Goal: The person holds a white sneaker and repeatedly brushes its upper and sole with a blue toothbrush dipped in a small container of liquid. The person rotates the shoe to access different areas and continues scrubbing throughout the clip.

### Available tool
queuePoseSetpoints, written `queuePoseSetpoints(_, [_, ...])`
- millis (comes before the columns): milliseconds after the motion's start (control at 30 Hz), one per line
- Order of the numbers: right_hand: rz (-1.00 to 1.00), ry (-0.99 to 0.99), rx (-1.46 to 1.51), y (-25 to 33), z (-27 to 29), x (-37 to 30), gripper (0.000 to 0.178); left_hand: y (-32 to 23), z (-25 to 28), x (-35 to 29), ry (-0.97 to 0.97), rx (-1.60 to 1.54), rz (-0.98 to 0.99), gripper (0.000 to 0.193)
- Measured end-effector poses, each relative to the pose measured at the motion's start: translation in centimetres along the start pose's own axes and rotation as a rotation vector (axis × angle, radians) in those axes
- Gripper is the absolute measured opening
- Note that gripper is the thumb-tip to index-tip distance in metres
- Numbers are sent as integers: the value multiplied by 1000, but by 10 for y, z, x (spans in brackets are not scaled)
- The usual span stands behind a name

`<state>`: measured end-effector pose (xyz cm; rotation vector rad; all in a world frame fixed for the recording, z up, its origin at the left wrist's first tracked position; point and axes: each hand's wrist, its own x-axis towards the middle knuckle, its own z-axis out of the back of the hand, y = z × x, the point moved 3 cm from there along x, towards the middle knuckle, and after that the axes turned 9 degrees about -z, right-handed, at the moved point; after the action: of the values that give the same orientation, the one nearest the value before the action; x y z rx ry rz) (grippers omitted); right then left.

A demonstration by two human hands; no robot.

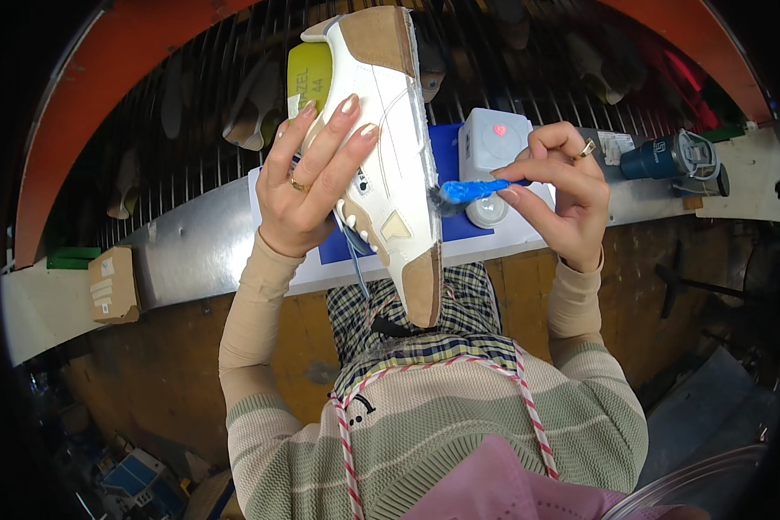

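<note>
My left hand [308, 173] is closed around a white shoe upper [394, 121] with brown toe and heel panels, its fingers spread over the side. The shoe is turned on end, its sole edge facing right, and an olive-green piece [302, 74] shows at its opening. In my right hand [572, 195], thumb and fingers pinch a small blue-handled brush [477, 190]. Its dark bristles touch the sole edge at about mid-length. Behind the brush stand a white plastic container [492, 139] and a small clear round cup [488, 212].
White and blue sheets [446, 147] lie on the metal ledge [195, 234]. A cardboard box [113, 284] sits at the left, a dark teal tumbler [650, 159] at the right. Beyond runs a rack of dark rods [208, 104] bearing several shoe parts, under an orange arch [56, 113].
</note>
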<state>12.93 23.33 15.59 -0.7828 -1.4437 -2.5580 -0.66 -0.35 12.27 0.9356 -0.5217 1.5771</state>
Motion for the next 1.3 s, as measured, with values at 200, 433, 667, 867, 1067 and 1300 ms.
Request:
queuePoseSetpoints(200, [21,43,56,0,-1,-8,20,2,-2,-1,9,-14,31,48])
queuePoseSetpoints(433, [11,-131,-105,-1,-3,5,17,1,-3,-1,30,-37,14,52])
queuePoseSetpoints(667, [-39,-70,-119,-6,3,2,19,1,-5,-1,26,-31,15,51])
queuePoseSetpoints(867, [-180,109,242,-1,-2,-15,17,4,-8,-1,18,-41,56,51])
queuePoseSetpoints(1067, [-358,-122,396,8,-38,-5,80,-2,-14,2,52,-54,45,51])
queuePoseSetpoints(1300, [-362,-94,238,-1,-50,-2,96,-9,-22,-6,115,-92,96,55])
